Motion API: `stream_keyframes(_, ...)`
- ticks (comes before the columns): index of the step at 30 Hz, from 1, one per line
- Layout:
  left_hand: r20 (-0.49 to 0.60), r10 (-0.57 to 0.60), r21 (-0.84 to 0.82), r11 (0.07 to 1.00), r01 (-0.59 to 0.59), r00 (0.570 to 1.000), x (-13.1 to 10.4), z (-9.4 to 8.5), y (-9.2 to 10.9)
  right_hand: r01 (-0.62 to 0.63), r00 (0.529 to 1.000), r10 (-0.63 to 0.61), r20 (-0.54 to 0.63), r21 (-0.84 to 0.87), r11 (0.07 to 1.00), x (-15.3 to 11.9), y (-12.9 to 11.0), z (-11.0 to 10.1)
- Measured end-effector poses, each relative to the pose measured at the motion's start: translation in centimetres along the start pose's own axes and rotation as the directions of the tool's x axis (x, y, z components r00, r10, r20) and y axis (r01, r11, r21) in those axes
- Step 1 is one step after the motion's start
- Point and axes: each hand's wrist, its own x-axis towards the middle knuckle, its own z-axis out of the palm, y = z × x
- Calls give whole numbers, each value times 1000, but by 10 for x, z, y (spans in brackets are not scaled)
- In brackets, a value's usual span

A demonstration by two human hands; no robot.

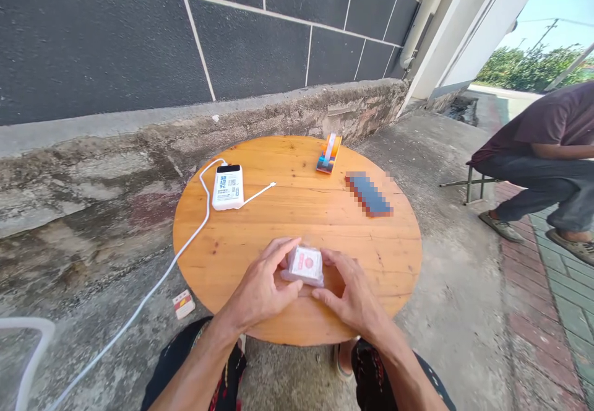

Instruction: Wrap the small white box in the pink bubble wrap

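Note:
A small white box with red print [307, 263], loosely covered in clear plastic, rests near the front of the round wooden table. My left hand [266, 284] curves round its left side, with the thumb along the front edge and the fingers behind. From the other side, my right hand [350, 287] has its forefinger and thumb at the box's right corners. Both hands hold it between them. Parts of the plastic are blurred, and the underside of the box is hidden.
On the round table [297, 213] are a white power bank [228, 187] with cables, an orange tape dispenser [329, 153] and a pixelated dark slab [370, 194]. A small packet [184, 304] lies on the ground. A seated person [547, 132] is at the right; a wall [139, 46] stands behind.

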Motion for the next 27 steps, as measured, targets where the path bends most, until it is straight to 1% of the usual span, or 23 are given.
stream_keyframes(3, -1, -9, -19, 1000, 9, 1000, 0, 1, -2, -44, 999, 41, 20, 159, 986, 3, 2, -11)
stream_keyframes(5, -5, -10, -39, 999, 10, 1000, 1, 2, -2, -114, 993, 114, 18, 298, 948, 12, 3, -19)
stream_keyframes(7, -8, -9, -56, 998, 9, 1000, 2, 1, -3, -199, 979, 201, 31, 361, 911, 27, 3, -24)
stream_keyframes(10, -5, -9, -65, 998, 8, 1000, 2, 1, -4, -295, 955, 274, 111, 288, 911, 55, 1, -24)
stream_keyframes(12, -3, -4, -67, 998, 4, 1000, 1, 2, -6, -319, 944, 286, 167, 234, 918, 71, -1, -19)
stream_keyframes(14, -4, 2, -74, 997, -3, 1000, 0, 3, -8, -336, 936, 298, 189, 223, 915, 83, -3, -11)
stream_keyframes(16, -4, 12, -86, 996, -12, 1000, -1, 3, -10, -345, 933, 296, 203, 279, 896, 90, -3, -3)
stream_keyframes(18, -1, 25, -100, 995, -25, 1000, -1, 2, -10, -344, 936, 283, 207, 385, 856, 94, -3, 5)
stream_keyframes(21, -2, 25, -104, 994, -25, 1000, -2, 0, -8, -309, 951, 257, 171, 504, 807, 96, -3, 12)
stream_keyframes(24, -12, 7, -93, 996, -8, 1000, -1, -1, -6, -243, 970, 222, 102, 522, 818, 96, -6, 10)
stream_keyframes(27, -27, -9, -85, 996, 7, 1000, -1, 0, -6, -206, 977, 209, 45, 463, 862, 95, -9, 5)
